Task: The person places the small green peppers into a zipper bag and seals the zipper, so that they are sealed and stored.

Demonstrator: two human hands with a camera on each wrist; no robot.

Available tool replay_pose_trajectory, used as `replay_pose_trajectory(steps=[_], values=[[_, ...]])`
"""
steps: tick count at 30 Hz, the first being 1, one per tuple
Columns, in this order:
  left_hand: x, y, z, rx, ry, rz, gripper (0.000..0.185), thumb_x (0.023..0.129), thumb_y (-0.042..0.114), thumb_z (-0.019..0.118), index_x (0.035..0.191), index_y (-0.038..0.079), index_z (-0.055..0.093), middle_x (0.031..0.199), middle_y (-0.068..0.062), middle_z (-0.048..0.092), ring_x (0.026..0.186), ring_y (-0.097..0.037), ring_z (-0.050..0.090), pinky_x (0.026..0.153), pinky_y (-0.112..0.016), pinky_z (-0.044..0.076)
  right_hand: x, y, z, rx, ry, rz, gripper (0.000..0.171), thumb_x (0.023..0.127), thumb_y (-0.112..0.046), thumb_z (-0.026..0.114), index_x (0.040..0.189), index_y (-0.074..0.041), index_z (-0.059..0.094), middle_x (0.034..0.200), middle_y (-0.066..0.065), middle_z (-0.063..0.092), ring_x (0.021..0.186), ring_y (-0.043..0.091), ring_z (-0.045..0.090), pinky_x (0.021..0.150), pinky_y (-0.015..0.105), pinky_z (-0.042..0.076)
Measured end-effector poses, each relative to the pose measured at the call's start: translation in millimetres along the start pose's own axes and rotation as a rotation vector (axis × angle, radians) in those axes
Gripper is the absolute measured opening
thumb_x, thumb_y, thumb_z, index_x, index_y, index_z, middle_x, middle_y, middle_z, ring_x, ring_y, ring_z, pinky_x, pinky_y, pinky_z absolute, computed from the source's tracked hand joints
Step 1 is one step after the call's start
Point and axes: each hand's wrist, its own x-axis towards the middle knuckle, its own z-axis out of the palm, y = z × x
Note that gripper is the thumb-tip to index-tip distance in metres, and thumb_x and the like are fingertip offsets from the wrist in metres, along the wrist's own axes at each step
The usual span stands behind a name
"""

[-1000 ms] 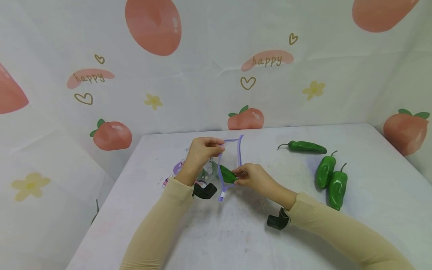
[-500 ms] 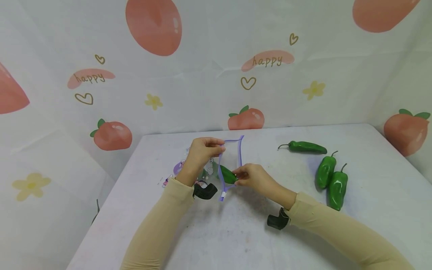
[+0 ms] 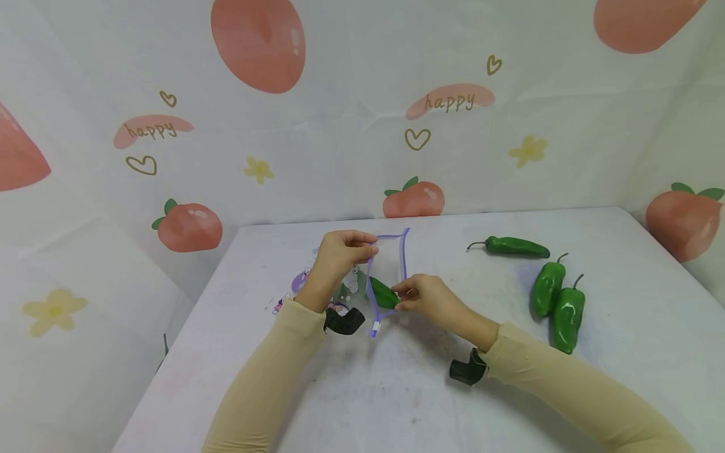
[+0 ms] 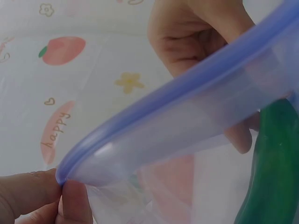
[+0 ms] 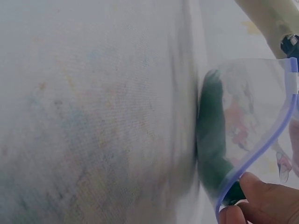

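My left hand (image 3: pixel 340 255) pinches the top of a clear zip bag (image 3: pixel 404 258) by its purple rim, between thumb and fingertips. The bag's mouth gapes toward the right, and cartoon prints show on its clear side. A green pepper (image 3: pixel 382 293) lies mostly inside, its body seen through the plastic in the right wrist view. At the bag's mouth, my right hand (image 3: pixel 427 294) holds the pepper's near end, with thumb and fingers right at the lower rim. In the left wrist view the purple rim (image 4: pixel 140 112) crosses in front of the right hand.
To the right on the white table (image 3: pixel 447 415) lie a slim green pepper (image 3: pixel 515 246) and two plumper ones (image 3: pixel 547 289) side by side. A white slider (image 3: pixel 376 327) sits at the rim's lower corner. Behind the table hangs a fruit-printed cloth (image 3: pixel 340 151).
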Motion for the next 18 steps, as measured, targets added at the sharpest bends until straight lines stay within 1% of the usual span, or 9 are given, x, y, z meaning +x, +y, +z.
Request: replay_pose_trajectory(steps=[4,8,15,18], values=[[-0.6,0.5,-0.4,0.003,0.005,0.000,0.020,0.084,0.004,0.073,0.103,-0.001,0.072,0.089,-0.008,0.067,0.079,-0.015,0.064,0.081,-0.030,0.058,-1,-1,-3,-0.006,0.004,-0.004,0.035,0.081,-0.008,0.076,0.114,0.003,0.069,0.106,0.014,0.071,0.092,0.020,0.070,0.078,0.030,0.057],[-0.6,0.5,-0.8,0.002,0.008,-0.003,0.020,0.084,0.005,0.073,0.103,-0.001,0.072,0.089,-0.008,0.067,0.079,-0.015,0.065,0.081,-0.030,0.058,-3,-2,-8,-0.005,0.013,-0.018,0.037,0.082,-0.008,0.075,0.117,0.003,0.067,0.109,0.017,0.070,0.096,0.024,0.069,0.084,0.035,0.057],[0.5,0.0,-1.3,-0.005,0.003,-0.006,0.020,0.084,0.005,0.073,0.104,-0.001,0.072,0.088,-0.008,0.067,0.078,-0.014,0.064,0.079,-0.029,0.058,-9,-5,-23,0.015,0.027,-0.043,0.040,0.084,-0.007,0.073,0.122,0.002,0.064,0.116,0.020,0.067,0.104,0.031,0.066,0.091,0.041,0.054],[0.7,0.2,-1.8,-0.006,0.002,-0.006,0.021,0.085,0.004,0.073,0.104,-0.001,0.072,0.088,-0.007,0.067,0.078,-0.014,0.064,0.079,-0.028,0.058,-12,-6,-31,0.023,0.049,-0.044,0.042,0.084,-0.009,0.074,0.124,0.002,0.063,0.118,0.020,0.066,0.107,0.034,0.065,0.093,0.043,0.053]])
